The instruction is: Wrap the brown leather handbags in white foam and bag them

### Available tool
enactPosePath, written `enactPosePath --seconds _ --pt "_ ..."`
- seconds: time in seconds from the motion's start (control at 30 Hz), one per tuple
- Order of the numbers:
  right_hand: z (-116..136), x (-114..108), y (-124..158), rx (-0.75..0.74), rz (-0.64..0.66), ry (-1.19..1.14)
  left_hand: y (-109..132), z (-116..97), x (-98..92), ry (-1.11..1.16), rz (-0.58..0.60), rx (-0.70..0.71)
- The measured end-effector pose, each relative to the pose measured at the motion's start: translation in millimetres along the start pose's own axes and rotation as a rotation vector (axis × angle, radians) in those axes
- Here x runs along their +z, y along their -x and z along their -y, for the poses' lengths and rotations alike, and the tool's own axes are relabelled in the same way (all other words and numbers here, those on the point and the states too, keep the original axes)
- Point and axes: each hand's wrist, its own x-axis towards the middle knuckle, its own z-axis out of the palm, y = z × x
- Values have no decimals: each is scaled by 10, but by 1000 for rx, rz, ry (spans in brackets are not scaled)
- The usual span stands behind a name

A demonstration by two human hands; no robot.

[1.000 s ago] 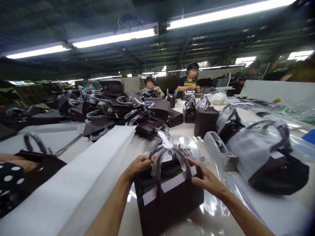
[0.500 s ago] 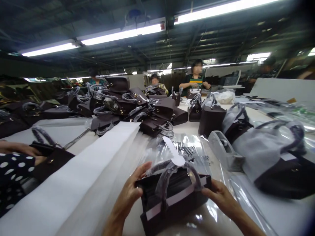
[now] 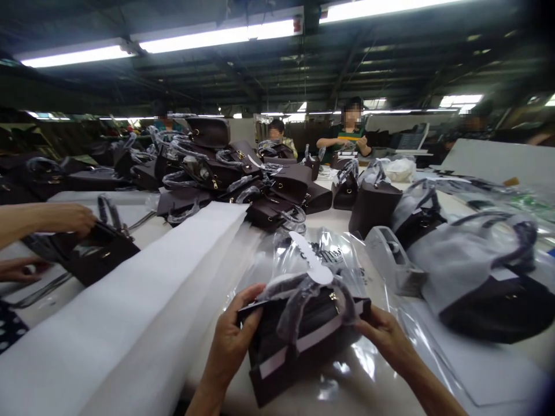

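Note:
A dark brown handbag sits in front of me with its top gaping, its handles wrapped in clear plastic. My left hand grips the bag's left top edge between thumb and fingers. At the right top corner my right hand pinches the bag's side. A white toothed plastic tie stands up from the handles, and a pale strip runs along the near rim. Beneath and behind the bag lies a clear plastic bag with dark lettering.
White sheet material stretches along my left. A heap of brown handbags fills the table's far left. To the right are a grey tape dispenser and a paper-stuffed handbag. A co-worker's hands handle another bag at left; more people stand behind.
My left thumb has moved inward over the handbag's rim, and the bag has tilted slightly. The left co-worker's hand has risen onto the top of their bag. My view has shifted slightly.

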Motion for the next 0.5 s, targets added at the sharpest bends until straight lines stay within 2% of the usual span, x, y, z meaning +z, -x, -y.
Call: enactPosePath --seconds 0.1,0.33,0.5 --pt "78 44 -29 -67 -23 20 -62 24 -15 15 -63 -28" --pt "283 157 106 -278 -117 83 -114 214 -132 102 -112 -78" --pt "332 158 288 -421 -96 212 -52 134 -143 100 -95 -101"
